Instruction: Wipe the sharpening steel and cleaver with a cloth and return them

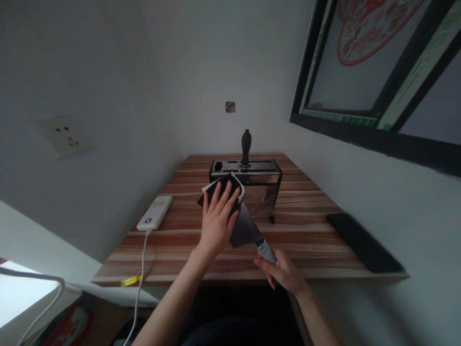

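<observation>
My right hand (283,271) is wrapped round the grey handle of a cleaver (247,228) near the table's front edge. The broad blade points up and to the left. My left hand (218,216) presses a folded black and white cloth (225,185) with its fingers laid over it, and the cloth covers the far part of the blade. Behind the cloth stands a knife block (264,192) with clear sides and a metal top. One black-handled tool (246,146) stands upright in its top. The cloth hides the block's left front.
On the left of the wood-grain table (306,240) lies a white power bank (154,213) with a white cable (143,264) hanging over the front edge. A yellow tag (131,281) is at that edge. A black phone (365,242) lies at right. Walls enclose the table's sides and back.
</observation>
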A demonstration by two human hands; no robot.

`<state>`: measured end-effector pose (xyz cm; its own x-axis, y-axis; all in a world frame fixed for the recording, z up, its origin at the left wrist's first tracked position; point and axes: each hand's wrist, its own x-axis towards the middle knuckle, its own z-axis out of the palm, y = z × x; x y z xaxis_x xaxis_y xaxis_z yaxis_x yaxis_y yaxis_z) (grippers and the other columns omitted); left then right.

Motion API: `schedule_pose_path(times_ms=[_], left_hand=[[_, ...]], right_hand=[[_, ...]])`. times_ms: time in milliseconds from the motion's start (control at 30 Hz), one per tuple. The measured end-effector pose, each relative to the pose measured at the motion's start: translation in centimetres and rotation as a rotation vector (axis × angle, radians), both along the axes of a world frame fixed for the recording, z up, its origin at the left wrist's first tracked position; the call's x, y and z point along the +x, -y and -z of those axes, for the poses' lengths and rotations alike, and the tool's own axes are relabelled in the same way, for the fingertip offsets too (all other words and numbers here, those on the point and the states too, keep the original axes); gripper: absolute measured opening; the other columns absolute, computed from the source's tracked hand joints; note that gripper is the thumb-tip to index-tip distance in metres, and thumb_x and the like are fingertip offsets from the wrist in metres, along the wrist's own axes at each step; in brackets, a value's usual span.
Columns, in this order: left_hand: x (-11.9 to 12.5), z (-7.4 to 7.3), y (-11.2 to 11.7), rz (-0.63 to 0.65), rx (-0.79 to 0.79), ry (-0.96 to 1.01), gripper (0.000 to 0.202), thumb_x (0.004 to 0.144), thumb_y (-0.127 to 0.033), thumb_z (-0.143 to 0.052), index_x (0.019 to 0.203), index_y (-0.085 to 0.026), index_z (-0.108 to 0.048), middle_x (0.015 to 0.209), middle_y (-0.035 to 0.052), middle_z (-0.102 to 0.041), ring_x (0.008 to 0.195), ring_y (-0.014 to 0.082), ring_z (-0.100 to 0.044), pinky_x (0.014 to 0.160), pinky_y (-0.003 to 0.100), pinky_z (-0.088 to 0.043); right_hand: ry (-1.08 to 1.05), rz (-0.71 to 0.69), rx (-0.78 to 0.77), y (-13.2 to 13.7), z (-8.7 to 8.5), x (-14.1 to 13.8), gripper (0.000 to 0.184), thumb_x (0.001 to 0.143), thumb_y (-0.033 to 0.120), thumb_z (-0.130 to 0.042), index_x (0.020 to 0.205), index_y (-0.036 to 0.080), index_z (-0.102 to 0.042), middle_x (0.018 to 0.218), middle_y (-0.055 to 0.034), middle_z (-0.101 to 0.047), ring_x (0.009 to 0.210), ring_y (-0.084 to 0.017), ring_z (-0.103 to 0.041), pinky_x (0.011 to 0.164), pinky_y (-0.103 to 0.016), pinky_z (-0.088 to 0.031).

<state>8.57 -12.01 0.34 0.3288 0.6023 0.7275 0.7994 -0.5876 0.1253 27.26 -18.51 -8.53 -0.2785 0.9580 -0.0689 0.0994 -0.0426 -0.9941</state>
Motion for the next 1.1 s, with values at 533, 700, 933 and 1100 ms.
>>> schedule_pose_path(times_ms=[533,700,933,1100], left_hand=[[2.1,4.2,5.7,0.34,-0.216,-0.26,0.055,0.091,-0.022,-0.041,0.143,-0.025,-0.022,0.148,-0.0002,-0.031,0.139,0.0184,-0.016,0.113,0.044,-0.006],[2.0,4.6,5.7,0.313,-0.2,-0.272,0.053,0.092,-0.024,-0.04,0.142,-0.027,-0.023,0.149,-0.003,-0.027,0.14,0.0172,-0.014,0.114,0.042,-0.003],[2.0,5.4,4.8,0.182,-0.125,-0.262,0.054,0.092,-0.027,-0.041,0.143,-0.029,-0.023,0.149,-0.0011,-0.029,0.139,0.0202,-0.017,0.113,0.042,-0.003],[1.4,4.6,3.3,0.081,-0.098,-0.196,0.055,0.09,-0.025,-0.044,0.142,-0.028,-0.025,0.149,0.003,-0.029,0.139,0.024,-0.016,0.112,0.047,-0.008]], right_hand=[[-0.065,0.071,0.038,-0.2,-0.1,0.0,0.04,0.068,0.053,-0.063,0.081,0.017,-0.05,0.039,0.0081,-0.047,0.026,-0.008,-0.041,0.029,-0.018,-0.032],[-0.055,0.053,0.041,-0.2,0.1,0.0,0.034,0.07,0.049,-0.061,0.077,0.017,-0.05,0.037,0.0072,-0.046,0.027,-0.008,-0.041,0.029,-0.017,-0.031],[-0.049,0.032,0.073,-0.2,-0.6,-0.1,0.033,0.075,0.048,-0.06,0.079,0.017,-0.049,0.039,0.009,-0.045,0.027,-0.007,-0.04,0.029,-0.017,-0.032],[-0.05,-0.002,0.043,-0.2,-0.7,-0.1,0.036,0.074,0.051,-0.063,0.081,0.018,-0.049,0.043,0.0105,-0.041,0.028,-0.006,-0.04,0.028,-0.016,-0.032]])
